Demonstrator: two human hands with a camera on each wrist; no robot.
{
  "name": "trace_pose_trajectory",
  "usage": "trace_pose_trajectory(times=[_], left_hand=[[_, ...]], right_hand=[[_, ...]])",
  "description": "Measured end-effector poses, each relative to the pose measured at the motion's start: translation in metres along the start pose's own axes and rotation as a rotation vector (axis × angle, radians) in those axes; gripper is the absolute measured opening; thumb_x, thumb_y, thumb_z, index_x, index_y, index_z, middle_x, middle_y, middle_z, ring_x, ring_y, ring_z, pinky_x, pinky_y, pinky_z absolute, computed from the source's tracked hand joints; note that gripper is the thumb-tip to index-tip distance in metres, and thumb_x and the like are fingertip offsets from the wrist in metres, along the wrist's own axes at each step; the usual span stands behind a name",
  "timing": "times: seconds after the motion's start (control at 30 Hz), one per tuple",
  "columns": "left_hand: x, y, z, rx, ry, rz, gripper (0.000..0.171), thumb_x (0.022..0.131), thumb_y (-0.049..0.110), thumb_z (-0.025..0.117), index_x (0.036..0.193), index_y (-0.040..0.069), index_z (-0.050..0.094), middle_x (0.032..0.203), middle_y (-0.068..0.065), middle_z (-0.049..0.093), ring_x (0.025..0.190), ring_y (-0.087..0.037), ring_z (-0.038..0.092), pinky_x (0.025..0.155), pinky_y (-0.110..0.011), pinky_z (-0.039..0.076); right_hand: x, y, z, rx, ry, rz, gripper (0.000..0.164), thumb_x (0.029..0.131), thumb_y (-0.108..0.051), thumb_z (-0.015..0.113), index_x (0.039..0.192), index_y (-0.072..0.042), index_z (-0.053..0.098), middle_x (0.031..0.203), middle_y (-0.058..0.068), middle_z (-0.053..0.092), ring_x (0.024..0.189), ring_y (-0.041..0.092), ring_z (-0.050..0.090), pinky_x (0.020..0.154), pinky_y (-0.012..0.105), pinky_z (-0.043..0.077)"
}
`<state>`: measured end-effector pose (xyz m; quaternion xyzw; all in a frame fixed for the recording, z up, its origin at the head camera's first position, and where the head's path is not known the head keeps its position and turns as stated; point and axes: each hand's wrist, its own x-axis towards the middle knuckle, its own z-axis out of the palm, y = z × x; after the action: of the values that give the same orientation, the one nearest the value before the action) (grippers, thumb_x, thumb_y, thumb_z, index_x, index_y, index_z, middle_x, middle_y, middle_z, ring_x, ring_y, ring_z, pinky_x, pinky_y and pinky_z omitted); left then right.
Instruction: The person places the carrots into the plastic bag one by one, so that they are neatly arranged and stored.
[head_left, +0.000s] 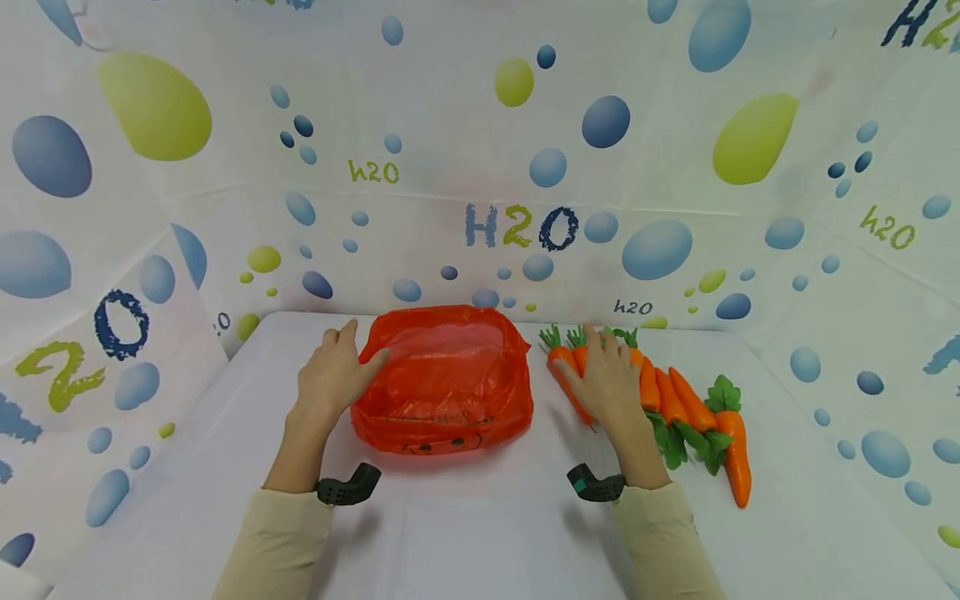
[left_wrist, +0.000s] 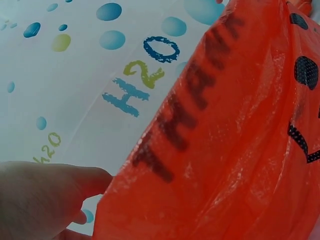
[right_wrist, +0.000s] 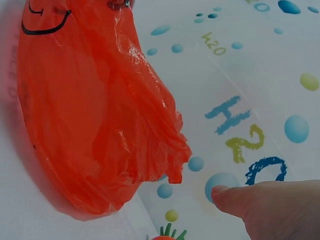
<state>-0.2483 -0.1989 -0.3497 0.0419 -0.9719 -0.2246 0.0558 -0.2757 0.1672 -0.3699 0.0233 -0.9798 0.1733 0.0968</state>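
A red plastic bag [head_left: 442,375] with black printing stands puffed up on the white table. My left hand [head_left: 330,375] is at the bag's left side, fingers spread, thumb tip right at its edge. The left wrist view shows the word THANK printed along the bag [left_wrist: 200,100] near my left thumb [left_wrist: 75,180]. To the right, my right hand [head_left: 609,375] hovers over the left end of a row of carrots [head_left: 671,396], hiding part of them. Its thumb points toward the bag [right_wrist: 95,110], apart from it, and it holds nothing.
One carrot [head_left: 737,458] with a green leafy top lies at the row's right end. Behind the white table [head_left: 465,533] hangs a white sheet [head_left: 450,108] printed with blue and green drops. The sheet also rises along both sides.
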Motion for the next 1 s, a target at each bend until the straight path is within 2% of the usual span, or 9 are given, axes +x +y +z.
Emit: trace_pose_trajectory(times=[0.27,0.47,0.63,0.8,1.0], left_hand=[[0.000,-0.003,0.004,-0.027,-0.005,-0.013,0.071,0.099,0.042,0.052,0.150,-0.004,0.036,0.144,-0.034,0.043,0.122,-0.053,0.054,0.093,-0.065,0.050],[0.002,-0.005,0.007,-0.062,0.036,-0.004,0.063,0.099,0.039,0.050,0.143,-0.005,0.045,0.135,-0.031,0.053,0.116,-0.048,0.058,0.092,-0.060,0.053],[0.003,-0.007,0.007,-0.075,0.063,0.007,0.057,0.100,0.037,0.050,0.136,-0.006,0.052,0.124,-0.030,0.060,0.101,-0.042,0.063,0.084,-0.053,0.058],[0.003,-0.009,0.005,-0.101,0.050,0.003,0.051,0.100,0.035,0.053,0.130,-0.007,0.057,0.113,-0.027,0.065,0.084,-0.032,0.065,0.073,-0.042,0.061],[0.003,-0.009,0.004,-0.123,0.042,-0.014,0.047,0.099,0.032,0.053,0.125,-0.006,0.060,0.104,-0.024,0.069,0.078,-0.028,0.065,0.069,-0.038,0.061]], right_hand=[[0.001,0.001,0.005,-0.003,-0.024,0.011,0.083,0.095,-0.049,0.060,0.157,-0.008,0.024,0.155,0.026,0.035,0.138,0.048,0.033,0.108,0.068,0.036],[0.002,0.004,0.009,-0.004,-0.039,0.008,0.083,0.095,-0.049,0.060,0.157,-0.007,0.025,0.153,0.027,0.036,0.140,0.050,0.032,0.110,0.067,0.035],[0.003,0.006,0.011,-0.003,-0.060,0.013,0.082,0.095,-0.048,0.060,0.157,-0.006,0.025,0.154,0.028,0.034,0.140,0.051,0.032,0.110,0.067,0.036],[0.002,0.007,0.013,0.004,-0.070,0.011,0.081,0.095,-0.046,0.061,0.156,-0.005,0.026,0.152,0.029,0.036,0.139,0.050,0.034,0.108,0.067,0.037],[0.000,0.008,0.015,-0.009,-0.080,0.005,0.079,0.096,-0.047,0.059,0.154,-0.003,0.028,0.149,0.030,0.038,0.134,0.048,0.038,0.106,0.064,0.042]])
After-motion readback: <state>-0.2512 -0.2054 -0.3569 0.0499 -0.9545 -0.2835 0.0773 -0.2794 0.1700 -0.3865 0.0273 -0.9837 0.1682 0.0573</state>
